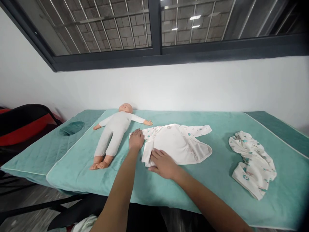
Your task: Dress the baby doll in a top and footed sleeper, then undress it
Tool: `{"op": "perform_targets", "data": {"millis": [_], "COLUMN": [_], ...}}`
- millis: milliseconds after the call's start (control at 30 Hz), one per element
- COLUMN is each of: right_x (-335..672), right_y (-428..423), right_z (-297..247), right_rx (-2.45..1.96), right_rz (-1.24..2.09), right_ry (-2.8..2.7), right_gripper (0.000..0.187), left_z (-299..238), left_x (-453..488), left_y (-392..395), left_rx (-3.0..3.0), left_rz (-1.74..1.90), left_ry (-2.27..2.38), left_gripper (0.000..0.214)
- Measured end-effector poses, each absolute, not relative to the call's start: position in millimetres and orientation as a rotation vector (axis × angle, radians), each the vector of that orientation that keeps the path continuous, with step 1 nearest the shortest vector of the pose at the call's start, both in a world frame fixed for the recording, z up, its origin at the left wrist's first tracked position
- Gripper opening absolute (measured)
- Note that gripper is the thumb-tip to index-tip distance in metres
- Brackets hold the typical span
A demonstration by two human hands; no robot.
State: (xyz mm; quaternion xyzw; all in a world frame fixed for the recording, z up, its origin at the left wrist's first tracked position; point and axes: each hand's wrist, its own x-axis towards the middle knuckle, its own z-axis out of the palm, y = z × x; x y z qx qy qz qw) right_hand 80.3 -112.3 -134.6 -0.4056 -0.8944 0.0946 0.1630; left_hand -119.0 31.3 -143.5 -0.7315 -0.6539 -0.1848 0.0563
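Note:
A white baby shirt (173,141) with printed sleeves lies spread out on the green bed cover, its front opened so the plain inside shows. My left hand (136,139) rests flat on the cuff end of its left sleeve. On the shirt's lower left edge lies my right hand (164,163), fingers stretched out over the fabric. To the left, a baby doll (114,129) in a white bodysuit is on its back, arms spread, one hand close to the sleeve. Crumpled printed baby pants (253,162) are at the right, apart from both hands.
The green-covered massage bed (212,187) stands against a white wall below a dark-framed window (159,56). A face hole (71,128) is at the bed's left end. Beside that end is a black and red chair (26,125).

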Motion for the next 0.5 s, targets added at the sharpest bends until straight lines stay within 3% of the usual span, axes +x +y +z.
{"op": "perform_targets", "data": {"millis": [133,367,500], "right_x": [105.8,123.5,165.6], "right_y": [-125.2,-165.5,-160.6], "right_z": [-137.2,-124.1,-117.7], "right_rx": [-1.431,-0.965,-1.398], "right_rz": [0.232,0.497,0.282], "right_ry": [-2.463,-2.675,-2.462], "right_gripper": [0.077,0.072,0.056], "left_z": [-143.6,-143.7,-145.0], "left_x": [-120.0,-124.8,-127.6], "left_y": [32.2,30.4,26.5], "left_rx": [-2.227,-2.242,-2.135], "left_rz": [-0.566,-0.594,-0.661], "left_ry": [-1.994,-2.018,-2.079], "left_gripper": [0.043,0.048,0.042]}}
